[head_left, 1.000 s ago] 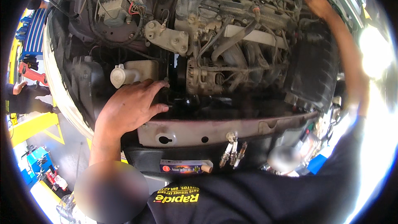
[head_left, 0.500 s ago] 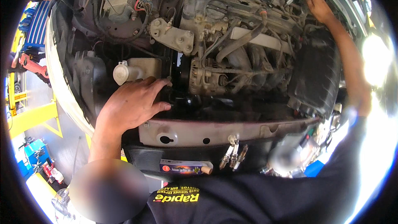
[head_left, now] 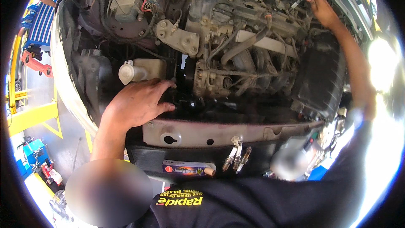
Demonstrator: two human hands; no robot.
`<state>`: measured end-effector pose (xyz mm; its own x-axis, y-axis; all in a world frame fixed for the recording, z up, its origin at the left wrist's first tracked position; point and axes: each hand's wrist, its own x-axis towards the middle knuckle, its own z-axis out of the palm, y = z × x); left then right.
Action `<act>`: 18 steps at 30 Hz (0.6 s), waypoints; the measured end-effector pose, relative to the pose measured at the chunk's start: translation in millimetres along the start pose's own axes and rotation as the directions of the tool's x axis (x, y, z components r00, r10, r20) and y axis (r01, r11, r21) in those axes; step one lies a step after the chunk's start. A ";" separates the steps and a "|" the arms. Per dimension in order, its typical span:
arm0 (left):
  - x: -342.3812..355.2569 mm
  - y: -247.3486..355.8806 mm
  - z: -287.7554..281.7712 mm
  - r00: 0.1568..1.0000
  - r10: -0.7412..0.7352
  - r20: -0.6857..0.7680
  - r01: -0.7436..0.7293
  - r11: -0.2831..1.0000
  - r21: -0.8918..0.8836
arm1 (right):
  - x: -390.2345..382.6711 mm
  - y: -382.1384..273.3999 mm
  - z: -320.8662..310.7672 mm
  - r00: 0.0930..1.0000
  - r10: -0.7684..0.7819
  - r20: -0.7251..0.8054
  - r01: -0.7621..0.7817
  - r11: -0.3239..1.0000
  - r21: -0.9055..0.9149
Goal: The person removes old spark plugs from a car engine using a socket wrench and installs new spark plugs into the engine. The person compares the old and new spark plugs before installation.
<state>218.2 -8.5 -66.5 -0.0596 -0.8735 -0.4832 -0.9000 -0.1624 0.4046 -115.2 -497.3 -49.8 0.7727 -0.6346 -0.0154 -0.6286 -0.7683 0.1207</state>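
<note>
My right hand is at the far right of the engine, its fingers closed at a short shiny chrome tool that slants down toward the engine top. The tool's exact kind is too small to tell. My left hand rests by the front edge of the engine bay, below the white-capped reservoir. Its thumb and forefinger are apart with nothing between them; the other fingertips are hidden. Three spark plugs lie together on the black front trim, and a spark plug box lies left of them.
A black box-shaped cover stands right of the engine. The metal front panel crosses before me. At the left are a yellow lift part, a red tool, a striped blue cabinet and another person's hand.
The view has shifted slightly. Both my hands keep nearly the same places, and the chrome tool stays at my right hand. The other person's hand at the far left shows lower now.
</note>
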 end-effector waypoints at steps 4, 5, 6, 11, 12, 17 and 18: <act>0.8 -2.6 2.3 1.000 0.001 0.006 -0.001 1.000 -0.016 | -3.6 3.5 8.6 0.996 0.026 -0.085 -0.034 0.996 -0.087; 0.8 -4.8 3.8 1.000 0.022 -0.014 -0.022 1.000 -0.010 | -4.7 6.4 7.6 0.997 0.026 -0.075 -0.031 0.997 -0.070; 1.3 -6.5 6.1 0.999 0.041 -0.034 -0.041 0.999 -0.006 | -4.9 8.2 7.1 0.998 0.023 -0.065 -0.027 0.998 -0.053; -1.6 -7.0 6.8 0.999 0.021 -0.037 -0.021 1.000 0.012 | -8.3 -37.1 -15.3 0.995 0.096 -0.003 -0.096 0.992 -0.081; -1.4 -5.5 4.8 1.000 -0.010 -0.011 0.010 1.000 0.009 | -9.1 -38.7 -15.7 0.994 0.111 -0.004 -0.111 0.989 -0.102; 0.3 -2.0 0.6 0.999 -0.030 0.029 0.030 1.000 -0.007 | -10.3 -39.3 -18.5 0.994 0.110 0.007 -0.109 0.991 -0.071; 0.3 -1.0 0.8 0.999 -0.031 0.034 0.031 1.000 0.000 | -13.2 -40.8 -19.9 0.992 0.121 0.021 -0.119 0.991 -0.055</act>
<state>218.7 -8.2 -67.6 -0.0464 -0.8517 -0.5219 -0.9015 -0.1894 0.3892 -98.0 -455.9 -34.8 0.6892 -0.7243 -0.0220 -0.7105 -0.6814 0.1759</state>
